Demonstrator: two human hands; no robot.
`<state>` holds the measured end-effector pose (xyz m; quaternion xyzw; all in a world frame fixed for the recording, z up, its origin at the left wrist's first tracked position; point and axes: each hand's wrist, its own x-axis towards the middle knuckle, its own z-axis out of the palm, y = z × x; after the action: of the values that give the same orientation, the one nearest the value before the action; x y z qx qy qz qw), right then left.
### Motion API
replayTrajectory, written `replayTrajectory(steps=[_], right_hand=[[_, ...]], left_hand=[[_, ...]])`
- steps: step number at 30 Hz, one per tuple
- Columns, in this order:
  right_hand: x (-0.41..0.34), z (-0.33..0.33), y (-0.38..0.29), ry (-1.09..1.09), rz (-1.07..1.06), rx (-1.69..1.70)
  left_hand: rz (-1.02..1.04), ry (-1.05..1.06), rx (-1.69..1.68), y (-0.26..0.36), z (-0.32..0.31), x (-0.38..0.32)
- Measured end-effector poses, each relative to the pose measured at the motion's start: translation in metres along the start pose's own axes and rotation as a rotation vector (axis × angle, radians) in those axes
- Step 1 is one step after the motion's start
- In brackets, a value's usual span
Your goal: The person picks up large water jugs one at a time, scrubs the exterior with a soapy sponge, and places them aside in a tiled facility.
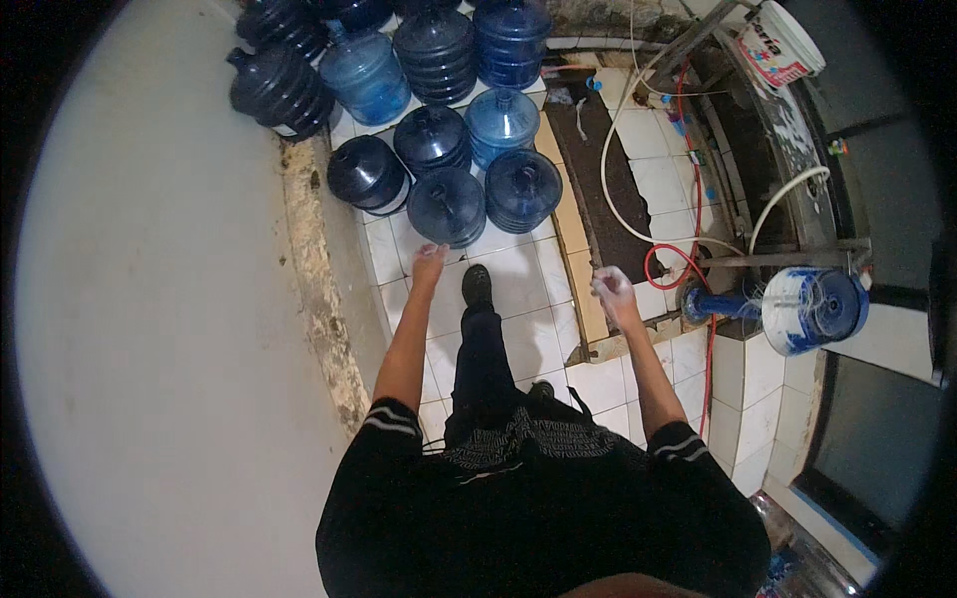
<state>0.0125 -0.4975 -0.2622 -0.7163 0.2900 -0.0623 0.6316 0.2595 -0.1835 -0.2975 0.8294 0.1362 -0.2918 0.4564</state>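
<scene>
My left hand (430, 263) is over the white tiled floor, just on the near side of a dark blue water jug (446, 207); whether it touches the jug cannot be told. My right hand (614, 293), fingers curled, hangs over the edge of the low tiled ledge. I see nothing clearly held in either hand. Beyond my left hand, several large plastic water jugs stand in a group, among them a light blue jug (502, 127) and a dark jug (524, 190). More jugs, such as a lighter blue one (365, 77), stand on a raised tiled step.
A wall (179, 299) runs along the left. At the right are a dark mat (598, 164), a red hose (698, 202), a pale hose (607, 179) and a blue-and-white bucket-like container (815, 310). A white printed pail (781, 45) sits at the upper right.
</scene>
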Motion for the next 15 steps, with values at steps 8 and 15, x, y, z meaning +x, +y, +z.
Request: replayTrajectory(steps=[8,15], right_hand=[[0.045,0.03,-0.033,-0.028,0.375,-0.133],[0.066,0.025,-0.019,0.013,0.539,-0.191]], left_hand=[[0.0,0.066,0.736,0.039,0.067,0.219],[0.029,-0.089,0.799,0.046,0.074,0.252]])
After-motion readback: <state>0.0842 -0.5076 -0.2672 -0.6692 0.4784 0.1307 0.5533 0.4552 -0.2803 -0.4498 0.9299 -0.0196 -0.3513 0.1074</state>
